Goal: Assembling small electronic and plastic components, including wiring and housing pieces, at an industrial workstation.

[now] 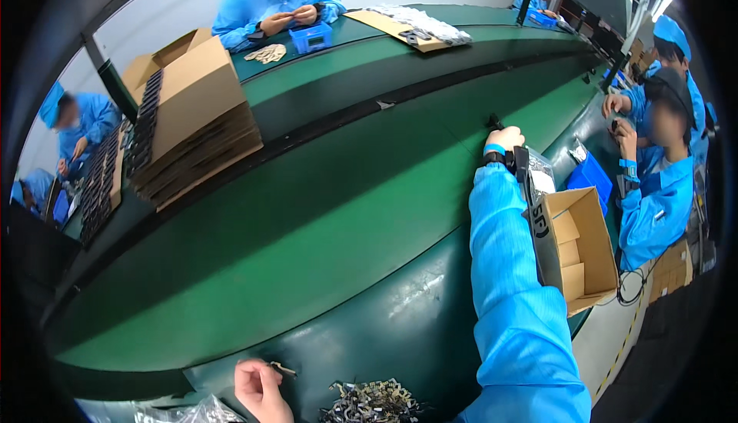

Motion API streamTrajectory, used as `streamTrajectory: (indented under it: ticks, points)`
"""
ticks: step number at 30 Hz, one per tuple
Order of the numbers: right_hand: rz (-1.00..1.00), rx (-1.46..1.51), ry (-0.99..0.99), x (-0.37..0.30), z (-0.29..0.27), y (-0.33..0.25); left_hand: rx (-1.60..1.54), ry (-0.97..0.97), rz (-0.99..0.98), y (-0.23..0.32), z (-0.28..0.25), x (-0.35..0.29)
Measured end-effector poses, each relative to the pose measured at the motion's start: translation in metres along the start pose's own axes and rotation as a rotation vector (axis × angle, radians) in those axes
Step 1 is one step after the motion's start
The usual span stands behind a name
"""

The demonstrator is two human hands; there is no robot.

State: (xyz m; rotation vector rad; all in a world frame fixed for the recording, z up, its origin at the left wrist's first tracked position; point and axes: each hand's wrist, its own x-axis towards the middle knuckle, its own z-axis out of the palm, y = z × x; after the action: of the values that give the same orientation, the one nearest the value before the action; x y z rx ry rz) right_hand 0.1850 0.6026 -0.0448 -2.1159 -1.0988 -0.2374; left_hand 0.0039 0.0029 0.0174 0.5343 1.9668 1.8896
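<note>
My right arm, in a blue sleeve, stretches far forward over the green conveyor belt [292,227]. At its end my right hand [503,139] is closed, with a small black part [494,121] at its fingertips. My left hand [261,391] stays low near the front edge of the view, thumb and fingers pinched on a small dark part with a thin light strip [283,369]. Just right of that hand lies a pile of small black and yellowish parts [373,403] on the dark green tabletop [330,361]. A clear plastic bag [196,411] lies to its left.
An open cardboard box [588,250] stands right of my right forearm, with a blue bin [590,179] beyond it. Flattened cardboard [204,115] is stacked at the far left. Co-workers in blue [661,200] sit at the right and across the belt. Another blue bin [311,38] stands opposite.
</note>
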Motion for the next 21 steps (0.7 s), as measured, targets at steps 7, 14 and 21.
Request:
streamTrajectory:
  ticks: [7, 14, 21]
  points:
    - [0.157, 1.172, -0.695, -0.104, -0.082, -0.014, -0.061, 0.03, 0.099, -0.011, 0.002, 0.002]
    - [0.177, 1.585, -1.758, -0.233, -0.316, 0.009, -0.352, 0.145, 0.227, 0.017, -0.01, -0.004]
    - [0.2, 1.438, -2.119, -0.296, -0.431, 0.071, -0.442, -0.076, 0.318, 0.075, 0.006, -0.034]
